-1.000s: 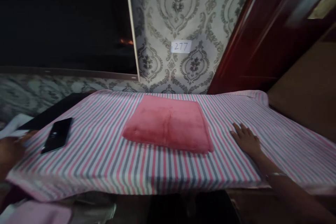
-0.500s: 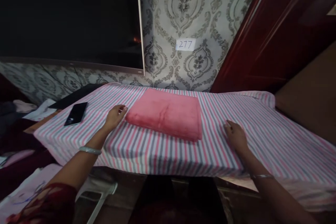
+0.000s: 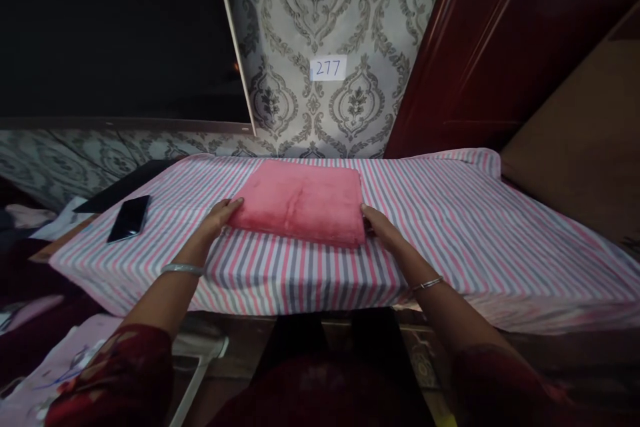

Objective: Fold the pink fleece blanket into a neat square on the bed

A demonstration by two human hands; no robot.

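Note:
A folded pink plush cloth (image 3: pixel 300 203) lies flat on a table covered with a striped tablecloth (image 3: pixel 430 213). At its left edge is my left hand (image 3: pixel 220 217), thumb along the top and the other fingers tucked at the side, partly hidden. My right hand (image 3: pixel 381 225) grips the opposite edge near the front corner, its thumb on top and its fingers mostly out of sight. Between the two hands, the cloth's upper face shows a crease, and its folded layers show at the front.
A black phone (image 3: pixel 129 219) lies on the tablecloth to the left. Behind the table are a large dark screen (image 3: pixel 115 40), patterned wallpaper with a paper label (image 3: pixel 328 68) reading 277, and a dark red door (image 3: pixel 480 47). A white stool (image 3: pixel 200 353) stands below the front edge.
My right hand has moved left from the bare tablecloth to the cloth's right edge. My left hand has closed in on the left edge. The view has shifted slightly.

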